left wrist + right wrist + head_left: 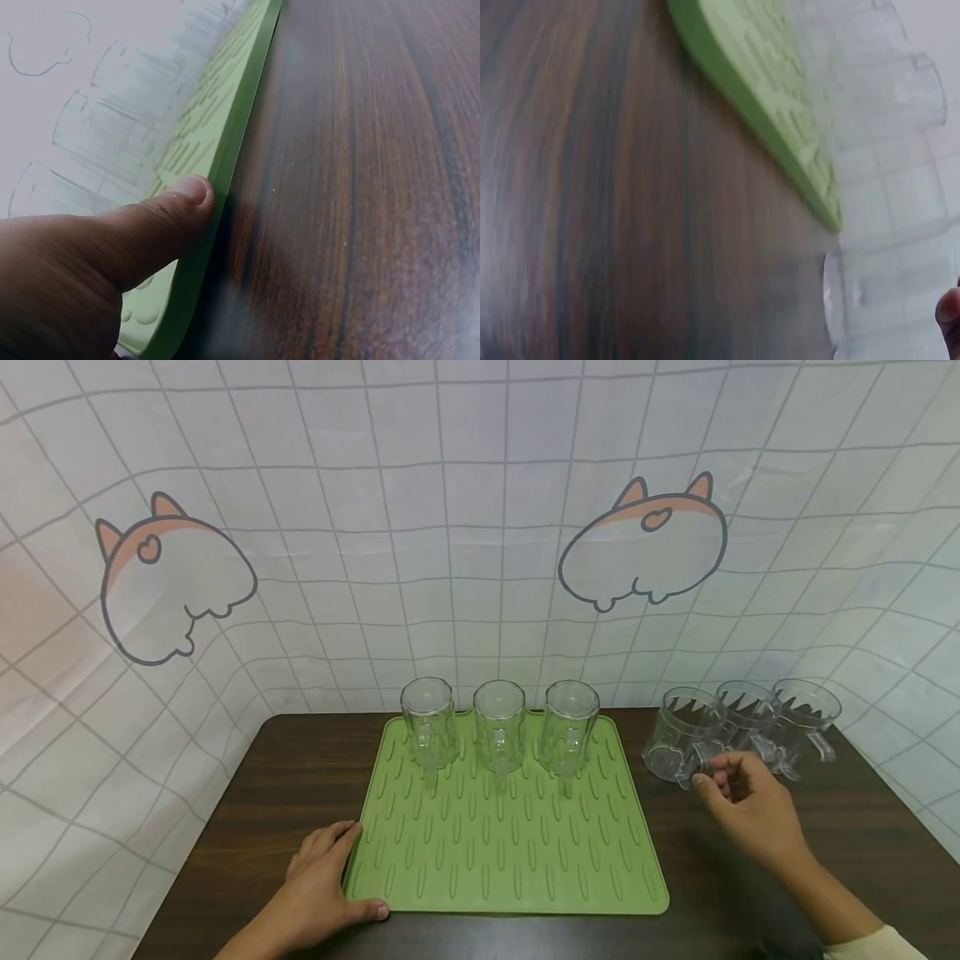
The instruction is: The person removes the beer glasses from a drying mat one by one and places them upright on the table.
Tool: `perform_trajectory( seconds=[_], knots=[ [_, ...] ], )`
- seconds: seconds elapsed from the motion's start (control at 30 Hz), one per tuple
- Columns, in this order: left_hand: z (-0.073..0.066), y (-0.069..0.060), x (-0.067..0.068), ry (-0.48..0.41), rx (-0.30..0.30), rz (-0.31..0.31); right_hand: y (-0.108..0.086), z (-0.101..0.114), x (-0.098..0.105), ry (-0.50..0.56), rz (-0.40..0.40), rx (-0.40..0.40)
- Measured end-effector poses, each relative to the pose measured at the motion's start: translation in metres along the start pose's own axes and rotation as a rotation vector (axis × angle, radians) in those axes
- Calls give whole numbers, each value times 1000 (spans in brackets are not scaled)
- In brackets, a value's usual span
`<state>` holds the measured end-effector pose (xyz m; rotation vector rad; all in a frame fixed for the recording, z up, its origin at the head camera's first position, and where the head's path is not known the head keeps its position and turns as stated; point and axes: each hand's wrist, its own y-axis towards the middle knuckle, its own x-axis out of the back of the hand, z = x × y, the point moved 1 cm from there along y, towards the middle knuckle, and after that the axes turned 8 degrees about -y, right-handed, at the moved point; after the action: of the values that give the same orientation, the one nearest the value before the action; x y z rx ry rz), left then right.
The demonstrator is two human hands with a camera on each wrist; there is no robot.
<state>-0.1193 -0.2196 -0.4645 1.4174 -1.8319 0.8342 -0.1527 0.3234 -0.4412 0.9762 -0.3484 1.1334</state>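
Note:
My right hand (757, 814) pinches the handle of the leftmost clear glass mug (670, 735) in the group at the right. In the right wrist view only a fingertip (949, 309) shows, beside blurred clear glass (889, 289). At the green ridged mat's (510, 843) front left corner rests my left hand (315, 885), thumb on the front edge and fingers along the left side. The left wrist view shows that thumb (165, 217) on the mat's rim. Three clear glass mugs, left (429, 722), middle (499, 727) and right (570, 727), stand in a row at the mat's back, handles toward me.
Two more glass mugs, one middle (738, 706) and one far right (806, 710), stand close behind the pinched mug. The dark wooden table (247, 802) extends around the mat. A white gridded cloth (472, 543) with cartoon animals hangs behind.

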Motion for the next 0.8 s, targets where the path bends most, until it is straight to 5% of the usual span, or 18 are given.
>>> perform_trajectory(
  seconds=[0.5, 0.8],
  knots=[
    [1, 1, -1, -2, 2, -12, 4, 46, -22, 125, 175, 193],
    [1, 1, -2, -7, 6, -11, 12, 57, -41, 116, 277, 202]
  ],
)
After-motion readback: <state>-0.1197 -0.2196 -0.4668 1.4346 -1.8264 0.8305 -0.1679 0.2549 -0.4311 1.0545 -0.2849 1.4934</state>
